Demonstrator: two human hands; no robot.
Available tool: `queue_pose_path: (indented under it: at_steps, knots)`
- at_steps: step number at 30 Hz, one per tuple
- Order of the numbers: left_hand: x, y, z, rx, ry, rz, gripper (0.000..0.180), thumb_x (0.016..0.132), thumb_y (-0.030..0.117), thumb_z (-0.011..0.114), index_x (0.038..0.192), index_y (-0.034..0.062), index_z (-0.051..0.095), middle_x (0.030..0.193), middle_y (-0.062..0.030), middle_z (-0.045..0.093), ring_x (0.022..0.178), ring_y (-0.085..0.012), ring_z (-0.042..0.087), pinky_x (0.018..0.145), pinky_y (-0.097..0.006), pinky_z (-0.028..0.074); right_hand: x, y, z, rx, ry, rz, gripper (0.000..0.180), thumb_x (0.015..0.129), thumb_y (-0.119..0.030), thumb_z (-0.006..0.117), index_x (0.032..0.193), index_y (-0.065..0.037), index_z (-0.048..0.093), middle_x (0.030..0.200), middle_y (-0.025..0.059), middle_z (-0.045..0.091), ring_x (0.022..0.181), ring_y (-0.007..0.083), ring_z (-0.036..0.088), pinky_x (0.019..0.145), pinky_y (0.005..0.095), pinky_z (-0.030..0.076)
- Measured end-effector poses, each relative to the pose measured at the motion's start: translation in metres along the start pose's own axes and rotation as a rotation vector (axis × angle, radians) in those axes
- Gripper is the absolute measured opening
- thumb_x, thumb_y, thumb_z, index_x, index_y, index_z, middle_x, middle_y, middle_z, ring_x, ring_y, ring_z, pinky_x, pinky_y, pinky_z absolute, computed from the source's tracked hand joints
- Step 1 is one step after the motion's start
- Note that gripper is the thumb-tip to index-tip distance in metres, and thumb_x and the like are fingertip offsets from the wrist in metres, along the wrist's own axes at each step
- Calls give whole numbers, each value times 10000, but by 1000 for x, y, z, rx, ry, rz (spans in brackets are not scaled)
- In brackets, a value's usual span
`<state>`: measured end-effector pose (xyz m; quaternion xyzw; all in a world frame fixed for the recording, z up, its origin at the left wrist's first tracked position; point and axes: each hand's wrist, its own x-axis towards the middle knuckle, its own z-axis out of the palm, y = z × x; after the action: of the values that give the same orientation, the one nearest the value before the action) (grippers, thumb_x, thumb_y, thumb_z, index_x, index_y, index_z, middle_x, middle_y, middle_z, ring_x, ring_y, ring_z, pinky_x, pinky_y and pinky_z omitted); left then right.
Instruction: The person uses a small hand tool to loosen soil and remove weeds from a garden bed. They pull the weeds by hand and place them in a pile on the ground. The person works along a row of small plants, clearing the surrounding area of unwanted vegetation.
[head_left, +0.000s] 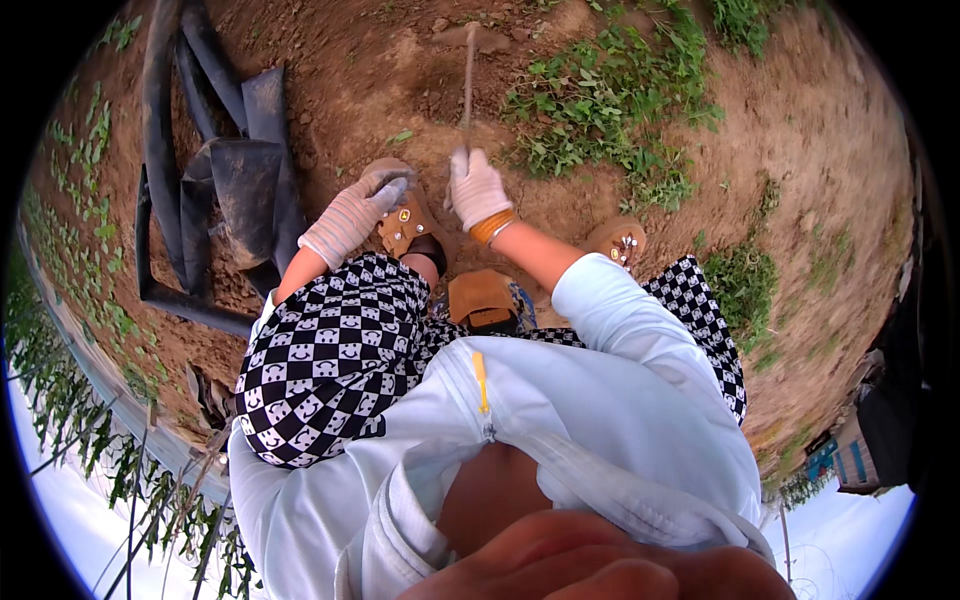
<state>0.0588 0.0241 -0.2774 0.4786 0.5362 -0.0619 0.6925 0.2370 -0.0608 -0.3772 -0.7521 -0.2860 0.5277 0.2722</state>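
Note:
My right hand [478, 188], in a pale knit glove with an orange cuff, is closed round the thin handle of a small hoe-like tool [468, 85]. The tool points away from me; its far end meets the soil, and mud and blur hide the exact shape of its head. My left hand [362, 205], in a striped glove with grey fingertips, is held above my left shoe [398, 236]. Its fingers are curled in, and whatever they may hold is hidden. My brown right shoe [618, 240] rests on the dirt.
Flattened black hose [245, 190] lies in folds at the left. Leafy green weeds [600, 100] grow at the far right of the tool. A brown-topped object [485, 298] sits between my legs. Bare reddish soil [400, 75] surrounds the tool.

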Motion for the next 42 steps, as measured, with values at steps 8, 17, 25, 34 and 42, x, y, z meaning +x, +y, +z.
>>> queue_pose_path:
  at_steps: [8, 17, 25, 34, 42]
  knots:
    - [4, -14, 1, -5, 15, -10, 374, 972, 230, 516, 1291, 39, 556, 1178, -102, 642, 1084, -165, 596, 935, -274, 452, 104, -95, -88, 540, 286, 265, 459, 1009, -373, 279, 954, 38, 475, 642, 117, 519, 461, 233, 563, 421, 354, 504]
    - [0, -4, 3, -17, 20, -28, 388, 979, 242, 521, 1302, 28, 550, 1171, -87, 647, 1081, -145, 593, 937, -260, 447, 105, -96, -27, 611, 172, 282, 479, 1012, -386, 289, 947, 60, 453, 626, 132, 534, 441, 256, 573, 405, 365, 511]
    - [-2, -6, 5, -134, 33, -56, 373, 978, 233, 535, 1276, 10, 563, 1106, -81, 660, 1028, -126, 606, 903, -252, 465, 26, -26, 52, -339, -56, -139, 320, 917, -192, 519, 1160, 2, 444, 940, 299, 598, 907, 412, 631, 765, 471, 526]
    - [-9, 16, 8, -110, 18, -26, 365, 986, 219, 521, 1276, 1, 558, 1049, -85, 661, 973, -138, 623, 888, -260, 488, 14, -5, 40, -273, -254, -188, 354, 974, -337, 438, 1030, 10, 487, 796, 241, 634, 725, 351, 660, 662, 447, 542]
    - [5, 19, 5, 150, 111, -23, 434, 957, 310, 551, 1312, 61, 543, 1154, -134, 642, 1081, -193, 619, 922, -300, 479, 69, -83, -33, 219, -142, 114, 491, 996, -460, 392, 1016, 19, 499, 681, 128, 617, 498, 210, 620, 464, 349, 516]
